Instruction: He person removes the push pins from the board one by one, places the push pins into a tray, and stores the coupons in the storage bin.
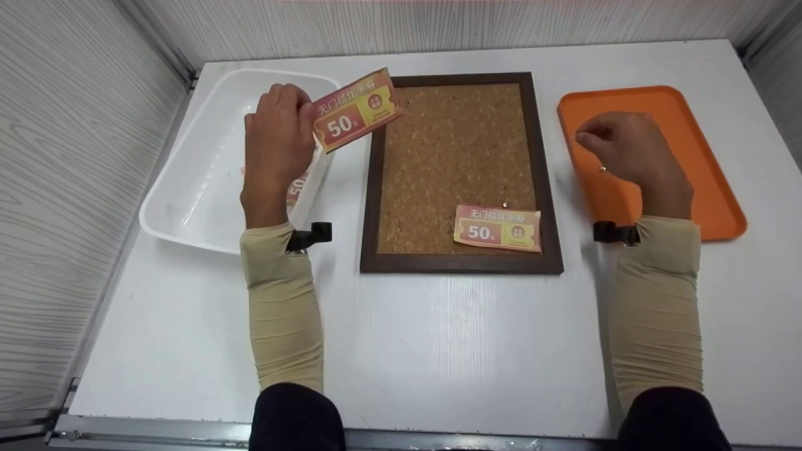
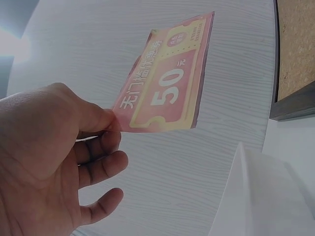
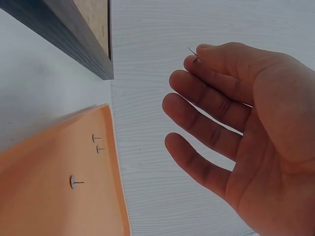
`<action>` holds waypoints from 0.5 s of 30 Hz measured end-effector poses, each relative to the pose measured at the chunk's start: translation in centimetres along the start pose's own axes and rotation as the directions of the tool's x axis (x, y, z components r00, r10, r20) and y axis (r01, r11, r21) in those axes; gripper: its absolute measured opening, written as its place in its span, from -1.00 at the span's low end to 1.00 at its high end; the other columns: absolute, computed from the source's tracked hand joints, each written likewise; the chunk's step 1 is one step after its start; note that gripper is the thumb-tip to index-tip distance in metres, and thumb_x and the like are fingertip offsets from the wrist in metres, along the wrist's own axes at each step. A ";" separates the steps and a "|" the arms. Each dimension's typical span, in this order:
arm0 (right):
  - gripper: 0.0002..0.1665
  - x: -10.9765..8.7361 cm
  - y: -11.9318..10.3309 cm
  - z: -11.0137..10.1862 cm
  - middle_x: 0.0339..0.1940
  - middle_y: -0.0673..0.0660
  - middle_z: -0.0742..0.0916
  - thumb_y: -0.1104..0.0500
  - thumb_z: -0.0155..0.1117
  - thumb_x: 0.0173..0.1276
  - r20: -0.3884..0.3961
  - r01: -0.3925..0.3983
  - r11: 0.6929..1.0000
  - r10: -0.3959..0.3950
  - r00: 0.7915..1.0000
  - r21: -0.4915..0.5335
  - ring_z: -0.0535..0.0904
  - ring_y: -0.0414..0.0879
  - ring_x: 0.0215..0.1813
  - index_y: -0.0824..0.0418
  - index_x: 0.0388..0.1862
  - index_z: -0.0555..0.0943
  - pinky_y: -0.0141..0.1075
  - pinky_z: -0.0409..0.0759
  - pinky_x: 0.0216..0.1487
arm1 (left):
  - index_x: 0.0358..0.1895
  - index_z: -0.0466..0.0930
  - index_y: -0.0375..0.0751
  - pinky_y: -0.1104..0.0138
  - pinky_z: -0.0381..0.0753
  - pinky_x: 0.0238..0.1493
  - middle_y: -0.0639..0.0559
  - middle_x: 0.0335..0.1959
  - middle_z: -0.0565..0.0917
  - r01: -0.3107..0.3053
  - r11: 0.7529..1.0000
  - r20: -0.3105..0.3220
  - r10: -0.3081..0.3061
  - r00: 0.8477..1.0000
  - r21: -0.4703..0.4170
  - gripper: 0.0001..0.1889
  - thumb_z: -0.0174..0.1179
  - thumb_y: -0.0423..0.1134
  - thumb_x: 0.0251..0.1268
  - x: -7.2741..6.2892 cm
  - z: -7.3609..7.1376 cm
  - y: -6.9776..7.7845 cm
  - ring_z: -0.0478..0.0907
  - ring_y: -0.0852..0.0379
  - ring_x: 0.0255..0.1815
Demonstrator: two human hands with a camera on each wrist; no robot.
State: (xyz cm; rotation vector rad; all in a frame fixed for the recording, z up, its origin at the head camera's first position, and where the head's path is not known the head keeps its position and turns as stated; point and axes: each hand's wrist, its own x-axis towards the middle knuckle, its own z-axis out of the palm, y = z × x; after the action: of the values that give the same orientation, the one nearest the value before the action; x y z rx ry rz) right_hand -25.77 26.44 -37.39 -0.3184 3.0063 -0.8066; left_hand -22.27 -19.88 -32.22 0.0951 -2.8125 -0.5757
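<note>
My left hand (image 1: 279,141) is raised over the white tub and pinches one end of a red and yellow paper coupon (image 1: 357,113) marked 50. The coupon's far end overlaps the upper left corner of a dark-framed corkboard (image 1: 460,150). My right hand (image 1: 639,147) is above the orange tray. In the right wrist view its thumb and index finger pinch a thumbtack (image 3: 192,51), point outward; the tack's head is hidden by the fingertips. A second coupon (image 1: 497,235) lies at the corkboard's lower right, with a silver tack (image 1: 505,205) at its top edge.
The white tub (image 1: 200,150) stands on the left, with more coupons (image 1: 298,186) partly hidden by my left hand. On the right is the orange tray (image 1: 705,169), holding several thumbtacks (image 3: 74,182). Grey wood-grain walls (image 1: 438,28) border the white table (image 1: 438,351).
</note>
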 end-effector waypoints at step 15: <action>-0.44 0.0 1.4 -0.5 0.08 0.21 0.69 -0.18 0.01 0.46 0.040 -0.049 0.999 0.048 0.998 0.024 0.50 -0.04 -0.20 0.20 0.11 0.63 -0.36 0.41 -0.33 | 0.07 0.48 -0.17 0.00 0.27 0.25 -0.10 0.04 0.58 0.066 0.997 -0.052 -0.069 0.996 -0.048 -0.60 -0.15 0.04 0.49 -0.1 -1.3 -1.5 0.44 -0.03 0.11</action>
State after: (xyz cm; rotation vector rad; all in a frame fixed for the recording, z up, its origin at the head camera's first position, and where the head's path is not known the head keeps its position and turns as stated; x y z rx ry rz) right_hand -26.08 27.90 -37.63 -0.2569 2.9530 -0.8236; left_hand -21.79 -21.71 -31.72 0.1941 -2.7509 -0.6434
